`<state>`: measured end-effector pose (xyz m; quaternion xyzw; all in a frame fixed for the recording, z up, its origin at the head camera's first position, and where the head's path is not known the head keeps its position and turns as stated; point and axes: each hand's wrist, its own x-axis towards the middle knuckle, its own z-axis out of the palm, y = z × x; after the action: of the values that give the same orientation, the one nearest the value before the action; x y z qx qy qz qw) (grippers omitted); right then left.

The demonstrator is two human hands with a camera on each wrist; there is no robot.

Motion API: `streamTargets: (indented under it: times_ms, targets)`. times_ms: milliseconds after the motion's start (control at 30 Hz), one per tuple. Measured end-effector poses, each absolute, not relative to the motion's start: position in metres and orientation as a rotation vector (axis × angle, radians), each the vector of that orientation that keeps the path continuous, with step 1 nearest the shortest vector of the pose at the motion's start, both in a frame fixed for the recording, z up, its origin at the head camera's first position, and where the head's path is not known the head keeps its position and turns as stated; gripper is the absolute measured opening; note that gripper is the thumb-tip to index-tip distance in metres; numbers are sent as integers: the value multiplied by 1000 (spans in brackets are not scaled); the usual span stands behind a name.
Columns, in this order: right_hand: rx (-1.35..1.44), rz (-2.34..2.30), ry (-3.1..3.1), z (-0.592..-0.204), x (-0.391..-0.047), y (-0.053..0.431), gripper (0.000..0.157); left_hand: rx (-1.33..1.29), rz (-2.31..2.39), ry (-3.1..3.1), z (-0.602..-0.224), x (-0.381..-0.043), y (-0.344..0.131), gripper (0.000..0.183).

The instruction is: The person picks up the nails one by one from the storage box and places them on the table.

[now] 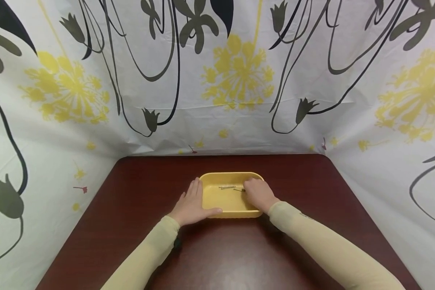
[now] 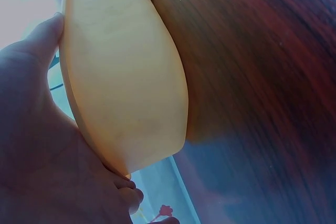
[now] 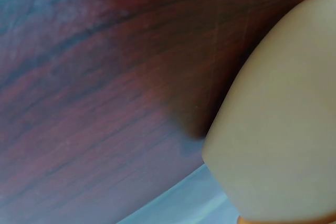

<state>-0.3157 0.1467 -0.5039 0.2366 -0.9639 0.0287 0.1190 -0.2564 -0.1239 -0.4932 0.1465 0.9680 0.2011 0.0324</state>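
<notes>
A shallow yellow plastic tray sits on the table between both hands. My left hand rests against its left side, fingers straight along the rim and thumb over the front left corner. The left wrist view shows the tray's outer wall beside that hand. My right hand reaches inside at the right end, knuckles up, with its fingertips mostly hidden. Several thin metal nails lie on the tray floor. One nail runs up to the right fingertips; whether they pinch it cannot be seen.
The dark red-brown wooden table has rounded far corners. A white cloth with yellow and grey flowers hangs behind it and along both sides. In the right wrist view, the tray's pale wall fills the right side, hiding the fingers.
</notes>
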Motion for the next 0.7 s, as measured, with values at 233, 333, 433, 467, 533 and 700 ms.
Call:
streamTargets:
  times_ms: [233, 333, 433, 467, 533, 700]
  targets:
    - [672, 65, -2856, -502, -315, 145, 24, 436, 637, 2964, -491, -254, -125, 135]
    - [661, 55, -2870, -503, -316, 145, 26, 437, 628, 2969, -491, -255, -125, 136]
    - [653, 53, -2871, -504, -317, 145, 27, 436, 625, 2969, -491, -256, -125, 136]
    - [650, 56, -2871, -504, -318, 145, 27, 436, 622, 2968, -491, -256, -125, 136]
    - [646, 58, -2870, -505, -318, 146, 27, 435, 621, 2964, -492, -257, -125, 136]
    - [645, 59, -2877, -505, -319, 146, 25, 431, 621, 2952, -492, -258, -126, 137]
